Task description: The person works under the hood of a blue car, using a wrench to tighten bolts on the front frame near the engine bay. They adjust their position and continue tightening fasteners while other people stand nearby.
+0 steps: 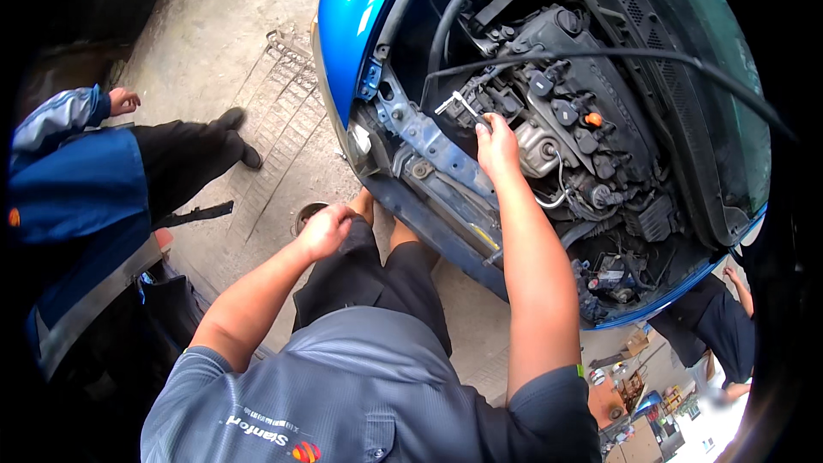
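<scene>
Over the front of an open engine bay, my right hand (497, 147) is closed around the dark handle of a ratchet wrench (464, 105). Its bright metal head and shaft point away from me, beside the black engine parts (490, 96) behind the blue front crossmember (429, 133). My left hand (327, 231) hangs over my thigh, off the car, its fingers curled into a loose fist. Nothing shows in it. To the right of the wrench lies the engine (561, 77), with a black cover, a metal heat shield (538, 151) and an orange-topped dipstick (593, 119).
The blue car's bumper edge (403, 197) runs close to my legs. A dark rod or hose (617, 53) crosses above the engine. A co-worker in blue (94, 171) stands at the left; another person (711, 317) is at the right. A round bowl (309, 216) sits on the floor.
</scene>
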### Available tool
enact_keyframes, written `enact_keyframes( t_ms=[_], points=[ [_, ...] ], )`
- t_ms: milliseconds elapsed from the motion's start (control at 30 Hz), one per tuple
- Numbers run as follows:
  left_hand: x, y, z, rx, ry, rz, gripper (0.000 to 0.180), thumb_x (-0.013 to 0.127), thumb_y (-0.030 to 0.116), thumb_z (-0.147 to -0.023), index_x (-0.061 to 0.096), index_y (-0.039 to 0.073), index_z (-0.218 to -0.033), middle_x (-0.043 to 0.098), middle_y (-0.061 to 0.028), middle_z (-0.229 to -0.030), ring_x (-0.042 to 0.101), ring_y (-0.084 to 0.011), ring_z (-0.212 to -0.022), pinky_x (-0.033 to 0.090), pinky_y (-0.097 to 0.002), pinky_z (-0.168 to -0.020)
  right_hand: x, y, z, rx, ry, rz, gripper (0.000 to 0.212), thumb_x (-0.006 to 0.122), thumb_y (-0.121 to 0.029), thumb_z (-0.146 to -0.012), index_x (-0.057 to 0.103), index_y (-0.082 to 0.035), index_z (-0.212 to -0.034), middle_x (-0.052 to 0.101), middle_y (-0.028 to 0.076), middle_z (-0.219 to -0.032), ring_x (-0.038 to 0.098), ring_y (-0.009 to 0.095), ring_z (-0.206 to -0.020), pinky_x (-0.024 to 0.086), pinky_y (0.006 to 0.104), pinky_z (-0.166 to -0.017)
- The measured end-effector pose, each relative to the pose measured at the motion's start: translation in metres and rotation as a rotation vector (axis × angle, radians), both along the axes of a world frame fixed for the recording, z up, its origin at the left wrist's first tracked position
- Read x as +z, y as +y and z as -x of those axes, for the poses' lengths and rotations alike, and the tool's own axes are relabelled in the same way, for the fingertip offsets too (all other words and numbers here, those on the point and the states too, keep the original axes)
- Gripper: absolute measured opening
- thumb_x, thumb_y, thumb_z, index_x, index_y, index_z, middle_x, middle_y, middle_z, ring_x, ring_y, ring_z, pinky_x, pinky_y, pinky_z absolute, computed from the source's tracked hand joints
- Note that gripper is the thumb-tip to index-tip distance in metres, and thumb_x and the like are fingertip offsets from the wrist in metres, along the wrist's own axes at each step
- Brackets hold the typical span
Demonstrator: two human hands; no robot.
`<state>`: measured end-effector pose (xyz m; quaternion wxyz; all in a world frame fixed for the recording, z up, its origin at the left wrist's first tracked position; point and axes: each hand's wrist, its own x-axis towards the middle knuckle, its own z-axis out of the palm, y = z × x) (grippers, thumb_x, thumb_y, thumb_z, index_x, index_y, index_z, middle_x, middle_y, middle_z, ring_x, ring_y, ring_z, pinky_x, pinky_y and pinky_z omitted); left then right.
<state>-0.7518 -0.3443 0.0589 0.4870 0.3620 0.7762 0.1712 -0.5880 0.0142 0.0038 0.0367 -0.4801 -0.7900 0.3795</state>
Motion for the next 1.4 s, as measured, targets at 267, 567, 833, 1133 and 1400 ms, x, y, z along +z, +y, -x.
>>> enact_keyframes(
  t_ms=[267, 567, 833, 1133, 1400],
  points=[
    [-0.048, 0.015, 0.021, -0.103, -0.132, 0.017, 0.021, 0.061, 0.008, -0.092, 0.068, 0.002, -0.111, 0.068, -0.0211, -0.106, 0.065, -0.0409, -0.104, 0.053, -0.0443, -0.091, -0.022, -0.003, 0.003, -0.051, 0.049, 0.165, 0.032, 0.066, -0.017, -0.096, 0.063, -0.001, -0.123, 0.07, 0.021, -0.118, 0.067, 0.036, -0.113, 0.051, 0.0405, -0.096],
    [-0.046, 0.199, 0.104, 0.038, -0.03, -0.53, 0.021, 0.058, -0.001, -0.092, 0.065, 0.001, -0.111, 0.066, -0.0172, -0.104, 0.066, -0.0336, -0.104, 0.053, -0.0401, -0.093, -0.036, -0.033, -0.005, -0.236, 0.189, 0.412, 0.028, 0.064, -0.015, -0.098, 0.063, -0.001, -0.123, 0.07, 0.016, -0.116, 0.067, 0.026, -0.109, 0.049, 0.0351, -0.097],
    [-0.115, 0.314, 0.115, -0.083, -0.564, -0.132, 0.036, 0.061, 0.034, -0.103, 0.072, 0.002, -0.114, 0.072, -0.0073, -0.1, 0.064, -0.015, -0.092, 0.051, -0.0314, -0.085, -0.024, -0.027, 0.007, -0.017, -0.011, 0.206, 0.034, 0.067, -0.009, -0.093, 0.063, -0.008, -0.127, 0.068, 0.016, -0.123, 0.063, 0.034, -0.118, 0.048, 0.0405, -0.101],
    [-0.127, 0.33, 0.102, -0.207, -0.614, 0.105, 0.027, 0.074, 0.029, -0.091, 0.076, 0.002, -0.096, 0.073, -0.0048, -0.078, 0.061, -0.0109, -0.067, 0.048, -0.0282, -0.06, -0.026, -0.004, 0.02, 0.193, -0.304, 0.28, 0.045, 0.065, -0.007, -0.093, 0.06, -0.014, -0.137, 0.065, 0.015, -0.132, 0.061, 0.034, -0.123, 0.049, 0.0403, -0.103],
    [-0.148, 0.341, 0.095, -0.5, -0.442, 0.021, 0.03, 0.075, 0.027, -0.085, 0.075, 0.002, -0.101, 0.076, -0.0086, -0.082, 0.072, -0.0178, -0.076, 0.055, -0.0342, -0.067, -0.037, 0.013, 0.049, 0.266, -0.336, 0.328, 0.042, 0.06, -0.024, -0.099, 0.059, -0.007, -0.137, 0.065, 0.022, -0.13, 0.06, 0.038, -0.123, 0.048, 0.045, -0.104]
  ],
)
